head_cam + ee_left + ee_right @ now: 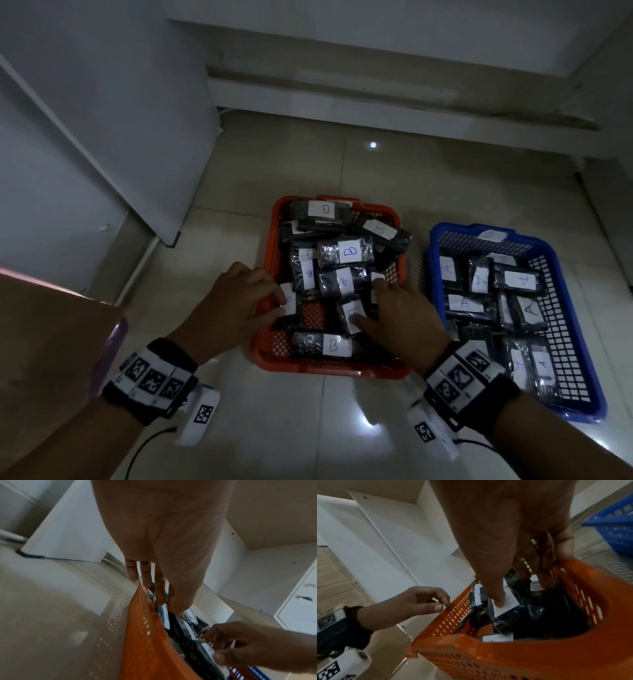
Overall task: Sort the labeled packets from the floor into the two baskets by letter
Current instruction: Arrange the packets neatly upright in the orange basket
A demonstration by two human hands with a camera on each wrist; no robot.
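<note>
1. Two baskets are found side by side on the tiled floor (342,428): an orange basket (270,219) holding packets labelled B, and to its right a blue basket (582,342) holding packets labelled A. No packet is seen loose on the floor in the head view, so the sorting is judged to be at or near its end.
2. The right hand (404,318) is placed inside the orange basket, its thumb pressed flat on the white label of a dark packet (352,313) near the front right. The fingers are spread over neighbouring packets; nothing is seen pinched, so the grip is judged released.
3. The left hand (236,301) is rested at the basket's left wall, fingers extended over the rim and touching a label just inside; no clasp around any object is shown.
4. Risks noted:
   a. The B pile is heaped to rim level; a packet at the back (322,210) lies across the far rim and could be tipped out if the pile is pushed.
   b. The glossy wrappers are judged slippery, so pressing could make packets slide over one another.
   c. Low light and inverted labels could cause a letter to be misread.
5. The pressed packet's long axis runs roughly from near to far, slightly tilted; its label faces upward. Which way the letter points cannot be told.
</note>
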